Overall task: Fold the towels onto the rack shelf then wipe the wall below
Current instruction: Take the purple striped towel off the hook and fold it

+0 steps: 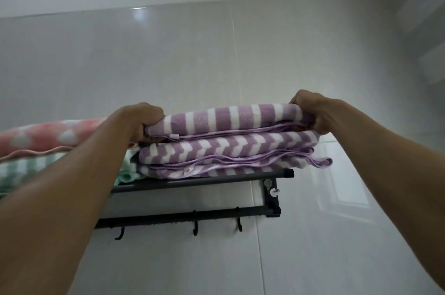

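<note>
A folded purple-and-white striped towel (231, 119) lies on top of another folded purple-and-white towel (228, 150) on the black rack shelf (192, 182). My left hand (142, 121) grips the top towel's left end, fingers curled under it. My right hand (310, 111) grips its right end the same way. To the left on the shelf, a pink-and-white towel (48, 135) lies over a green-and-white towel (29, 169), partly hidden by my left forearm.
Below the shelf runs a black rail (183, 216) with three hooks (195, 228). The tiled wall (313, 258) stretches beneath and behind the rack. The ceiling edge and a corner wall show at the upper right.
</note>
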Tool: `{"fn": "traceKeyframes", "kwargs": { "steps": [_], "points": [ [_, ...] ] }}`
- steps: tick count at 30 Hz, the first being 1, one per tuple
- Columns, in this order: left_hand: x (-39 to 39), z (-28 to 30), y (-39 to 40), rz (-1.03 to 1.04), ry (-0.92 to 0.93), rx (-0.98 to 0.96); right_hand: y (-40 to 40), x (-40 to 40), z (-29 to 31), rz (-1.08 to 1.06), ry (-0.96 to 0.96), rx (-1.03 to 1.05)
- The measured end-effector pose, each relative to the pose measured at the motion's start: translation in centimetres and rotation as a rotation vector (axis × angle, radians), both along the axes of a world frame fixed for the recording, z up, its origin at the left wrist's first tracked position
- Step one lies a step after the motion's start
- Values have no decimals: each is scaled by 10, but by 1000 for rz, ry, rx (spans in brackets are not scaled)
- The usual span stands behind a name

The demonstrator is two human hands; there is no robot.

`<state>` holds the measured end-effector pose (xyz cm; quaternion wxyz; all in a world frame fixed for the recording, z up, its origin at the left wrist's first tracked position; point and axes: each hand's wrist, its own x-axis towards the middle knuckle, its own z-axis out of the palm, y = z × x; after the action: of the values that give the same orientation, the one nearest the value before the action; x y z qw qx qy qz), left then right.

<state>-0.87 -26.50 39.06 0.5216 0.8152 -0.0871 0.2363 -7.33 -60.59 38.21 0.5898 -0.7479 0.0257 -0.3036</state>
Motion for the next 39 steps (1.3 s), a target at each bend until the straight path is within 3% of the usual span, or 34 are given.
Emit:
{"fn": "traceKeyframes", "kwargs": {
  "steps": [6, 10, 14, 16, 20, 28, 34, 39],
  "points": [
    [-3, 1, -7, 163, -115, 107, 14, -8, 0, -281, -10, -289],
    [-6, 1, -16, 428, -339, 200, 22, -14, -5, -620, -148, -478],
    [-7, 2, -25, 480, -481, 230, 36, -16, -5, -776, -336, -662],
    [-9, 2, -29, 395, -475, 298, 44, -16, -10, -764, -373, -800],
    [-14, -4, -29, 266, -391, 409, 49, -14, -25, -692, -224, -896],
    [-63, -22, 0, 238, -557, 184, 66, -47, -46, -717, -371, -877],
    [-124, -62, 34, 226, -586, 215, 104, -100, -82, -615, -357, -852],
    [-177, -116, 56, 215, -574, 364, 137, -155, -132, -513, -282, -793]
  ]
}}
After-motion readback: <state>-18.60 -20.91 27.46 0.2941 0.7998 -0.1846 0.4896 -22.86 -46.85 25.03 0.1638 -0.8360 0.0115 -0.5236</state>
